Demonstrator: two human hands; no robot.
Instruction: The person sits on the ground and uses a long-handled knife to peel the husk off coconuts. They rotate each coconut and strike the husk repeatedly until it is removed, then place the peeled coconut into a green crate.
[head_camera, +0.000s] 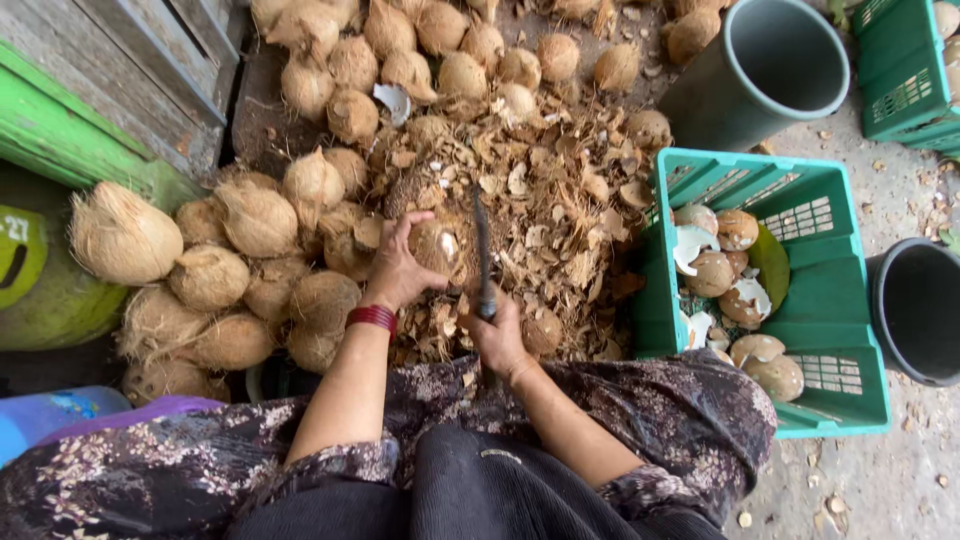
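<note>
My left hand (398, 268) grips a brown coconut (438, 246) that rests on a heap of shell chips. A red bangle sits on that wrist. My right hand (497, 338) is closed on the handle of a long dark blade (481, 250), which points away from me and lies right beside the coconut. A pile of husked coconuts (255, 215) spreads to the left and at the back.
A green plastic crate (835, 310) on the right holds shelled coconuts and white pieces. A grey bucket (770, 65) stands behind it, a dark bucket (918, 310) at the far right, another green crate (900, 70) top right. Wooden planks (120, 70) rise at the left.
</note>
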